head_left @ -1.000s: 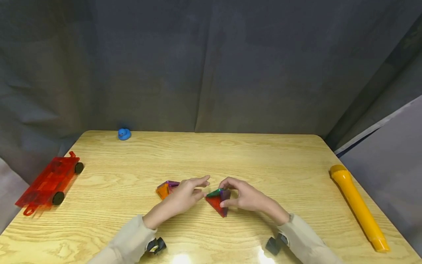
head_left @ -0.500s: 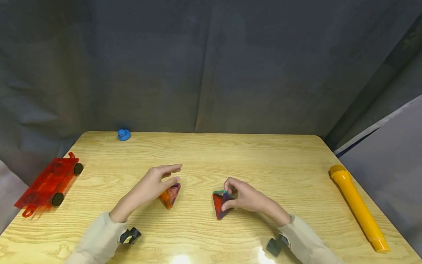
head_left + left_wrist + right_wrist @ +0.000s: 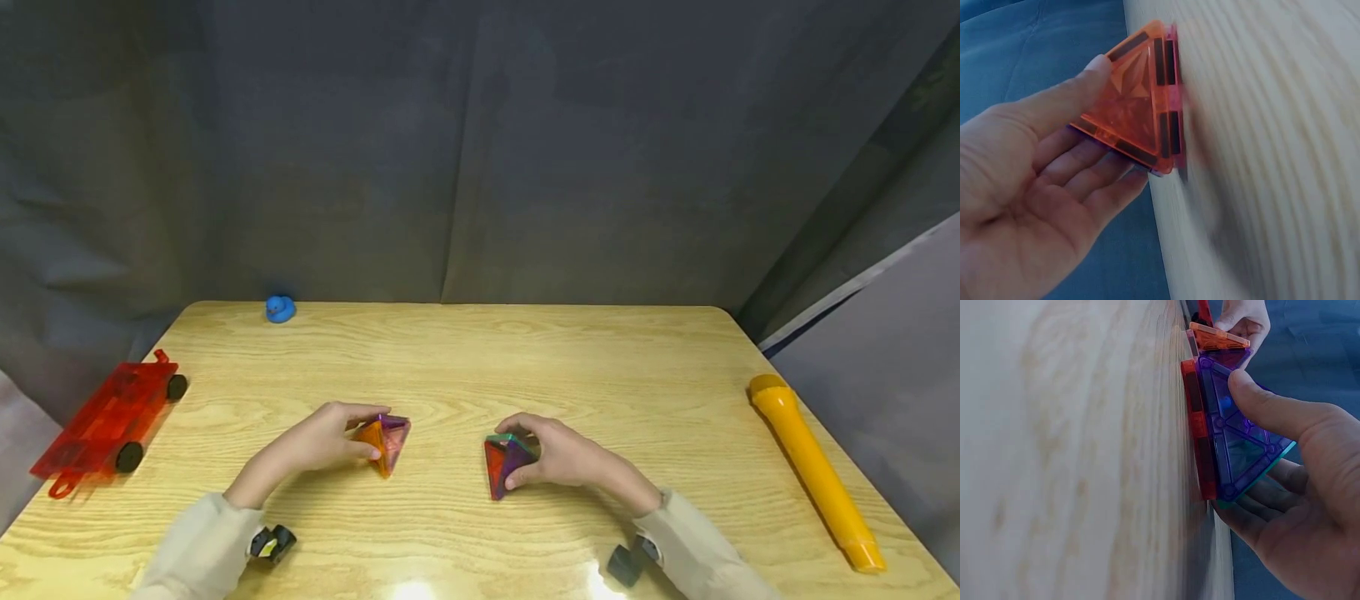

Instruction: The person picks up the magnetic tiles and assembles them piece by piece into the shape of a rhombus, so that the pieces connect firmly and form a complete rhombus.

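Two small pyramids of see-through magnetic tiles stand apart on the wooden table. My left hand grips the left magnetic tile pyramid, which has orange, pink and purple sides. In the left wrist view the thumb lies on its orange tile, with the fingers behind. On the other side, my right hand holds the right magnetic tile pyramid, made of red, purple and green tiles. The right wrist view shows the thumb on the purple tile, the fingers by the green one, and the red tile against the table.
At the table's left edge is a red see-through wheeled car base. A blue toy duck sits at the back left. Along the right edge lies a long yellow tube. A dark curtain hangs behind the table.
My left hand has drawn back leftward from beside the right pyramid and taken hold of the left one. The right hand's pyramid has turned and shifted slightly right.
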{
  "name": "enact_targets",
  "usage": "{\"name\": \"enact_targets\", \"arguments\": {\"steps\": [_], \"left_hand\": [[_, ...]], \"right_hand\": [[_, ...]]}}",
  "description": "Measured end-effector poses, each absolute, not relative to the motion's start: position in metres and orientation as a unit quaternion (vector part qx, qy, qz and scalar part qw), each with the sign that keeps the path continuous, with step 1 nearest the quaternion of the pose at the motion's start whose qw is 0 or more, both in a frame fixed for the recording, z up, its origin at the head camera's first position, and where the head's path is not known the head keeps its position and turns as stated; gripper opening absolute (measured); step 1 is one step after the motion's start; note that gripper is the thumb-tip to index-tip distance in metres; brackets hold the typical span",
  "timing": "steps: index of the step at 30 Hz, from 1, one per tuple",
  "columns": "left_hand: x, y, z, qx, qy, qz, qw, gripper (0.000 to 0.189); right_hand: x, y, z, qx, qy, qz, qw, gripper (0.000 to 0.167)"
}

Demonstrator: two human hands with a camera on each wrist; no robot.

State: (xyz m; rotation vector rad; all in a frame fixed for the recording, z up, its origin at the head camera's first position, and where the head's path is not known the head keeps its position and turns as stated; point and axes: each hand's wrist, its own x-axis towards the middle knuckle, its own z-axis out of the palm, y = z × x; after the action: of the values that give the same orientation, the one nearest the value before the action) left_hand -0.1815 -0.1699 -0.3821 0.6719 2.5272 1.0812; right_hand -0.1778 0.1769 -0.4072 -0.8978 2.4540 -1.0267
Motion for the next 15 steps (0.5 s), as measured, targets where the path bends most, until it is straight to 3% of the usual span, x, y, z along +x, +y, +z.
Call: {"name": "enact_targets", "arguments": {"steps": [15], "left_hand": [[-0.184, -0.134, -0.388, 0.303, 0.863, 0.376, 0.15, 0.042]], "right_hand": [[-0.182, 0.17, -0.409, -0.298, 0.872, -0.353, 0.159, 0.066]]}}
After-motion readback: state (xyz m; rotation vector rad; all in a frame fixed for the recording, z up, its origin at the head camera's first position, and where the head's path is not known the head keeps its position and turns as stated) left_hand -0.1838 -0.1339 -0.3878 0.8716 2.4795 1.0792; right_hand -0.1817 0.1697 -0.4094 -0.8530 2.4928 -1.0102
